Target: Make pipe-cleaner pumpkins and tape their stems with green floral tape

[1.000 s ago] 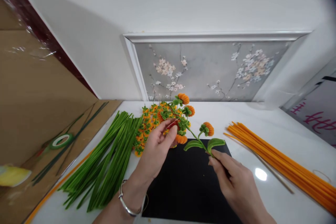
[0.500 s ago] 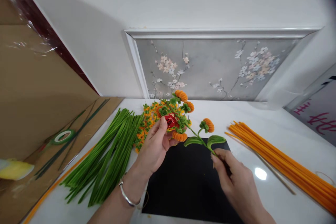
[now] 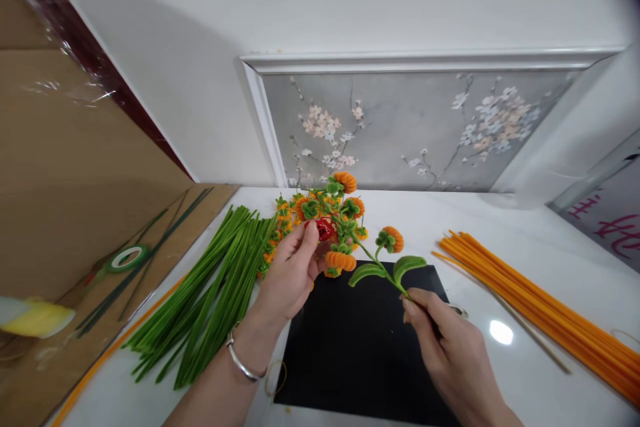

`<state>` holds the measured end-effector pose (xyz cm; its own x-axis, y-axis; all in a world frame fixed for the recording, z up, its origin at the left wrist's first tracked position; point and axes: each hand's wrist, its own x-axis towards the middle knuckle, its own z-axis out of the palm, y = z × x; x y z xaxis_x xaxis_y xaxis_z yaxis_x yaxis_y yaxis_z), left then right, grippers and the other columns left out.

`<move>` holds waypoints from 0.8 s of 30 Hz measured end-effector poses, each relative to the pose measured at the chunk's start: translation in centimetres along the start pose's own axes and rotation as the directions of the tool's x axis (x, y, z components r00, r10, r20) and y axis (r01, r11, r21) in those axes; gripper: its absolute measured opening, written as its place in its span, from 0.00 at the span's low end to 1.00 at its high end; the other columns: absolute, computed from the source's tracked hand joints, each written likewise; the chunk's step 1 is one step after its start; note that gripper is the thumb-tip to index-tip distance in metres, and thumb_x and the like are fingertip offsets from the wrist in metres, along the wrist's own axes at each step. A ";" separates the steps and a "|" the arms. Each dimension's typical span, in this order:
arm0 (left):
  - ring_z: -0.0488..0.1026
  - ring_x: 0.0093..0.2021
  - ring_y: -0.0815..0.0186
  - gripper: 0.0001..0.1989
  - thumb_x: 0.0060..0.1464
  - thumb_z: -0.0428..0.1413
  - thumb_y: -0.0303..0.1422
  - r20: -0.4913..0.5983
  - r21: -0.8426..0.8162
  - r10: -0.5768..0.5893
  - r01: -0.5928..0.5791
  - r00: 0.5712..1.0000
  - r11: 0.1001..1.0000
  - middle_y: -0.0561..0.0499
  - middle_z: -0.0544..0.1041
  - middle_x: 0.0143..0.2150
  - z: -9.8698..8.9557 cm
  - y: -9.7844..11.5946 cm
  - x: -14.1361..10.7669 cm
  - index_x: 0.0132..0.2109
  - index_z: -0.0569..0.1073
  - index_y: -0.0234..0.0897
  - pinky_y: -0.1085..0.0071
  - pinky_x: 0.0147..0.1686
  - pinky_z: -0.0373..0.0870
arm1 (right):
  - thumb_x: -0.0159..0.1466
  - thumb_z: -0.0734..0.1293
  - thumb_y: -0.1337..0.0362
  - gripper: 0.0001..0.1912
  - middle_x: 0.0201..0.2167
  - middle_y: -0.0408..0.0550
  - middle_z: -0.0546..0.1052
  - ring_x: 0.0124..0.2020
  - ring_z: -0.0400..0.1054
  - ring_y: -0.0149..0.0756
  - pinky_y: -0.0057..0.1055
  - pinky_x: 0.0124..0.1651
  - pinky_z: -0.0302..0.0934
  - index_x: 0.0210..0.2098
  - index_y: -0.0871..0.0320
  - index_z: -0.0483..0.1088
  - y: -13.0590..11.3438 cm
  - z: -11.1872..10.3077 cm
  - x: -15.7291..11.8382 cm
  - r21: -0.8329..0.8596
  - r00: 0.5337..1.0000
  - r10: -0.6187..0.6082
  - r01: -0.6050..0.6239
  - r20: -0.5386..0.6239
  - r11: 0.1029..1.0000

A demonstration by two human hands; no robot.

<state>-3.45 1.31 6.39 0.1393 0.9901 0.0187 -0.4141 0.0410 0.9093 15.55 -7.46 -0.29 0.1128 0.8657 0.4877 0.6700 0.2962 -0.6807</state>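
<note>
Head view: the right hand (image 3: 447, 340) pinches the flower stem (image 3: 370, 255) low; its length slopes up leftward, toward the left hand (image 3: 296, 267), grasping a red ornament (image 3: 327, 229), perhaps touching it.

white wall (image 3: 380, 0) | blossom panel (image 3: 390, 130) (framed) | glossy white tabletop (image 3: 415, 213) | bright spot (image 3: 501, 332), probably reflected light

And there's the blossom panel (image 3: 400, 127) across the upper centre, cardboard (image 3: 75, 140) standing far left, pink lettering (image 3: 620, 233) at the right edge!
</note>
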 end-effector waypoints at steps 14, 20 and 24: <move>0.73 0.38 0.68 0.10 0.49 0.62 0.33 -0.021 0.244 0.132 -0.123 0.991 0.962 0.50 0.76 0.41 -0.9 -0.2 0.3 0.41 0.77 0.38 0.77 0.34 0.72 | 0.68 0.55 0.57 0.14 0.18 0.39 0.68 0.17 0.63 0.30 0.25 0.24 0.57 0.34 0.55 0.68 -0.3 -0.4 0.0 0.013 0.987 0.141 -0.143 0.082 0.990; 0.72 0.40 0.71 0.13 0.50 0.62 0.34 -0.115 0.187 0.074 -0.052 0.991 0.981 0.52 0.74 0.42 -1.5 0.0 0.9 0.44 0.74 0.39 0.80 0.36 0.71 | 0.68 0.55 0.54 0.17 0.17 0.39 0.66 0.17 0.61 0.29 0.25 0.23 0.56 0.32 0.56 0.68 -0.6 -0.2 0.0 0.123 0.967 0.185 -0.208 0.178 0.970; 0.73 0.41 0.68 0.14 0.53 0.60 0.33 -0.029 0.035 -0.080 0.081 0.996 0.996 0.52 0.72 0.43 -1.5 0.4 0.7 0.48 0.72 0.43 0.74 0.34 0.75 | 0.67 0.55 0.51 0.19 0.16 0.39 0.65 0.18 0.60 0.30 0.26 0.22 0.54 0.33 0.57 0.68 -0.8 -0.2 -0.1 0.224 0.929 0.270 -0.328 0.254 0.918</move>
<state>-4.84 2.20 6.13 0.1460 0.9871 -0.0664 -0.3698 0.1167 0.9218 15.14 -7.81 0.28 0.0991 0.9866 0.1299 0.4136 0.0779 -0.9071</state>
